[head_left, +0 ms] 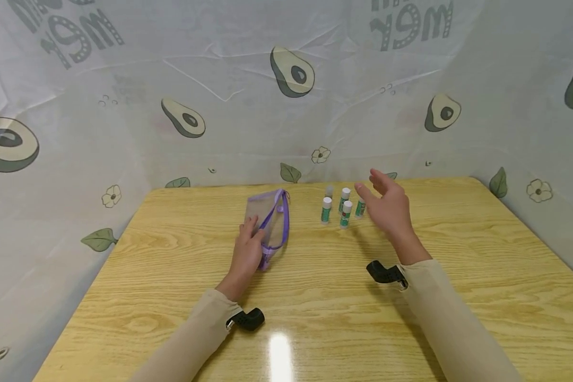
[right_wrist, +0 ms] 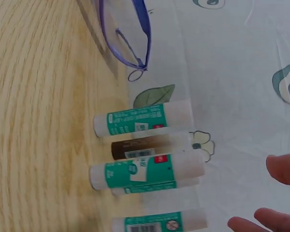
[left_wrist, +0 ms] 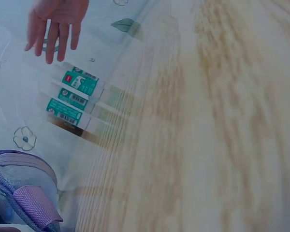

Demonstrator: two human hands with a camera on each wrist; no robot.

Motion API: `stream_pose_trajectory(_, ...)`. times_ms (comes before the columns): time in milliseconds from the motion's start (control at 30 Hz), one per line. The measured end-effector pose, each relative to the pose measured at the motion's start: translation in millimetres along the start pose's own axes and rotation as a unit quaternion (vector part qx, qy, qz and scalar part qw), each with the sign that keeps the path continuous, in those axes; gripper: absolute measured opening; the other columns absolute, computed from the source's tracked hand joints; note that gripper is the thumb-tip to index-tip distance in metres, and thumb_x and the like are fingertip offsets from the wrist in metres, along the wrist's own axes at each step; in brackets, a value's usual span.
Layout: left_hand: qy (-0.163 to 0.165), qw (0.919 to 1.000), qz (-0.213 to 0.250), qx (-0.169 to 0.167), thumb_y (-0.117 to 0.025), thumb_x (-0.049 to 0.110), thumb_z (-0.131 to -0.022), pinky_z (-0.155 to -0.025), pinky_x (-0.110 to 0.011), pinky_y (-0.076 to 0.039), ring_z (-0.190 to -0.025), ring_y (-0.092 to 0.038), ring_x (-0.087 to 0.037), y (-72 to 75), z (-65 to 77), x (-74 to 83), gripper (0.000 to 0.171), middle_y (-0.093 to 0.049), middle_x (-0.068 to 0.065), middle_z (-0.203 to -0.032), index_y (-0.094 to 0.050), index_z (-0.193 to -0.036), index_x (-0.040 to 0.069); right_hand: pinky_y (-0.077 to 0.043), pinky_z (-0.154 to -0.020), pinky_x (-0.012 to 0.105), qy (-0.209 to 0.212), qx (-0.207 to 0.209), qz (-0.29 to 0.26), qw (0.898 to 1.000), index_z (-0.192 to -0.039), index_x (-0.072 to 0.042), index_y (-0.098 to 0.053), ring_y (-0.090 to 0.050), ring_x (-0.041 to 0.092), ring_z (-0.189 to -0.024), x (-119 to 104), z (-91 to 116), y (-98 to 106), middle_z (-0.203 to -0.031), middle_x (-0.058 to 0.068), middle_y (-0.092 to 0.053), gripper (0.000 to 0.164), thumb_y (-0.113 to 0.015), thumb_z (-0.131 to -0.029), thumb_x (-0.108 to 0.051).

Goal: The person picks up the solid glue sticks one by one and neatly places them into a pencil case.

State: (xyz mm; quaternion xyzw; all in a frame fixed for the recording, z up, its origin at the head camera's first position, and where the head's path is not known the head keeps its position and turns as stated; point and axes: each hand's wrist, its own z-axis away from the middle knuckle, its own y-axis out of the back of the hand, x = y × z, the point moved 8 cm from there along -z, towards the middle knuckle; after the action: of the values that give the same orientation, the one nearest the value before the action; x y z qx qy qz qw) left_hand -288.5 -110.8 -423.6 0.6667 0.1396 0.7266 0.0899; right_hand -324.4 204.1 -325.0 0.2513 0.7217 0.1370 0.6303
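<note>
My left hand [head_left: 246,253] holds the near side of a mesh pouch [head_left: 285,220] with purple trim, whose opening faces right. In the left wrist view the pouch [left_wrist: 26,188] sits at the lower left; the fingers on it are mostly hidden. My right hand [head_left: 390,209] hovers with spread fingers just right of several upright glue sticks [head_left: 345,215], holding nothing. Most have green labels and white caps, such as this glue stick [right_wrist: 145,171]. Among them stands a brown stick [right_wrist: 135,147] with a clear cap.
All of this is on a wood-grain table [head_left: 315,307]. Behind it and along the sides hangs a pale sheet [head_left: 239,143] printed with avocados, leaves and flowers. Each wrist carries a black camera mount [head_left: 387,272].
</note>
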Motion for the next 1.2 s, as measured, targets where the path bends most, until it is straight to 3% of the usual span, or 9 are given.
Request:
stream_pose_trajectory(100,0.001,1.0,0.004,-0.002,-0.038,0.029,-0.111,-0.134,-0.064,0.001,-0.168,0.003,-0.036,2.6,0.7,-1.9,0.06,-0.013,-0.007,-0.181,-0.03,-0.169,0.015,-0.039,-0.126,0.055,-0.029,0.022,-0.082,0.996,-0.167,-0.013,-0.035,-0.036,0.032,-0.16,10.9,-2.4,-2.0,-0.17,0.013,-0.041,0.072,-0.064,-0.106,-0.036)
stream_pose_trajectory(267,0.001,1.0,-0.001,0.0,-0.037,0.027,-0.111,-0.134,-0.063,-0.002,-0.168,0.0,-0.037,6.6,2.6,-2.9,0.059,-0.015,-0.007,-0.18,-0.031,-0.168,0.012,-0.038,-0.129,0.045,-0.069,0.036,-0.178,0.981,-0.164,-0.01,-0.041,-0.04,0.027,-0.158,29.2,-7.5,-10.3,-0.168,0.012,-0.045,0.064,-0.066,-0.106,-0.021)
stream_pose_trajectory(433,-0.008,0.9999,-0.002,0.008,-0.038,0.019,-0.11,-0.135,-0.061,-0.005,-0.167,-0.004,-0.037,8.4,3.5,-1.2,0.057,-0.019,-0.01,-0.179,-0.035,-0.166,0.007,-0.043,-0.125,0.037,-0.086,0.035,-0.214,0.972,-0.162,-0.01,-0.044,-0.044,0.025,-0.155,42.9,-11.0,-17.8,-0.166,0.011,-0.048,0.06,-0.063,-0.106,-0.01)
stream_pose_trajectory(633,-0.002,0.9999,0.005,0.015,-0.041,0.017,-0.109,-0.136,-0.058,-0.007,-0.168,-0.006,-0.035,8.8,1.6,-3.6,0.057,-0.021,-0.008,-0.179,-0.038,-0.165,0.007,-0.052,-0.099,0.014,-0.097,0.034,-0.206,0.973,-0.158,-0.008,-0.05,-0.053,0.025,-0.148,54.5,-14.2,-28.4,-0.161,0.014,-0.054,0.055,-0.063,-0.104,-0.007)
stream_pose_trajectory(700,-0.002,0.9999,0.008,0.015,-0.041,0.017,-0.109,-0.136,-0.058,-0.008,-0.168,-0.006,-0.034,8.7,1.2,-3.4,0.057,-0.022,-0.007,-0.179,-0.038,-0.165,0.007,-0.053,-0.099,0.015,-0.101,0.04,-0.206,0.973,-0.157,-0.007,-0.052,-0.054,0.025,-0.146,57.5,-14.7,-29.9,-0.159,0.015,-0.056,0.054,-0.063,-0.104,-0.006)
stream_pose_trajectory(833,-0.002,0.9998,0.014,0.011,-0.041,0.016,-0.109,-0.136,-0.057,-0.007,-0.168,-0.006,-0.034,7.8,1.0,-1.4,0.057,-0.022,-0.007,-0.179,-0.038,-0.165,0.007,-0.053,-0.111,0.026,-0.109,0.052,-0.203,0.972,-0.154,-0.007,-0.055,-0.057,0.024,-0.143,63.8,-15.1,-30.3,-0.156,0.013,-0.059,0.05,-0.063,-0.105,-0.007)
stream_pose_trajectory(1000,-0.002,0.9997,0.021,0.009,-0.041,0.015,-0.109,-0.136,-0.057,-0.008,-0.168,-0.006,-0.034,6.4,1.0,0.4,0.057,-0.022,-0.008,-0.179,-0.038,-0.164,0.006,-0.051,-0.117,0.036,-0.116,0.053,-0.176,0.976,-0.152,-0.005,-0.057,-0.059,0.026,-0.142,70.1,-15.7,-29.6,-0.153,0.015,-0.062,0.047,-0.063,-0.106,-0.01)
stream_pose_trajectory(1200,0.0,0.9994,0.035,0.007,-0.041,0.015,-0.109,-0.136,-0.057,-0.007,-0.168,-0.005,-0.033,5.1,0.1,-1.5,0.057,-0.021,-0.007,-0.179,-0.037,-0.165,0.007,-0.05,-0.118,0.039,-0.129,0.054,-0.164,0.976,-0.152,0.0,-0.056,-0.059,0.027,-0.143,72.9,-15.5,-30.1,-0.153,0.018,-0.061,0.048,-0.064,-0.106,-0.01)
